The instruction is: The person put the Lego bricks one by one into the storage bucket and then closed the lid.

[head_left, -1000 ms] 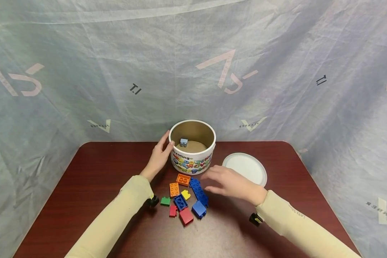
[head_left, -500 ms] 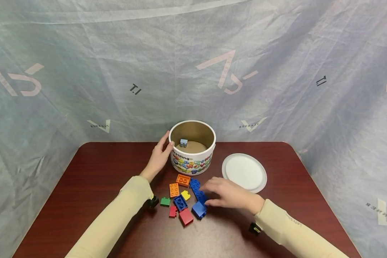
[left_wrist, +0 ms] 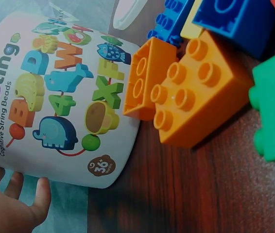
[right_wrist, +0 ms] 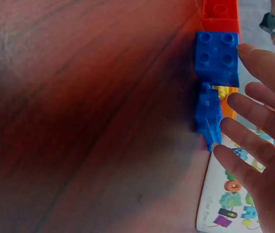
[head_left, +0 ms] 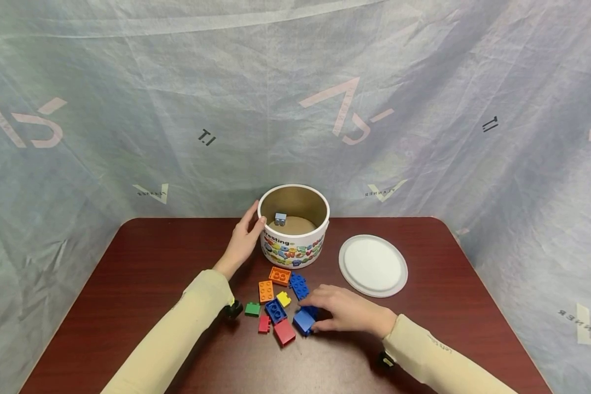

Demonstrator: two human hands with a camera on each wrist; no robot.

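In the head view my left hand (head_left: 241,239) rests against the left side of a white bucket (head_left: 295,246) printed with coloured letters, thumb at the rim. A light-blue brick (head_left: 280,218) lies inside the bucket. My right hand (head_left: 347,311) is over the right side of a group of toy bricks, fingers spread and thumb close to a blue brick (head_left: 303,322). Under those fingers, partly hidden, lies a long blue studded piece (head_left: 299,285). In the right wrist view the thumb tip overlaps the edge of the blue brick (right_wrist: 216,53), with nothing gripped.
Two orange bricks (head_left: 266,291), a yellow brick (head_left: 283,299), a dark-blue brick (head_left: 276,310), a green brick (head_left: 252,309) and two red bricks (head_left: 284,332) lie in front of the bucket. To its right is a round white lid (head_left: 373,266). Grey cloth (head_left: 276,109) hangs behind the table.
My right hand has moved toward the front of the table, along the long blue piece to the blue brick. The left hand and the bucket have stayed in place.
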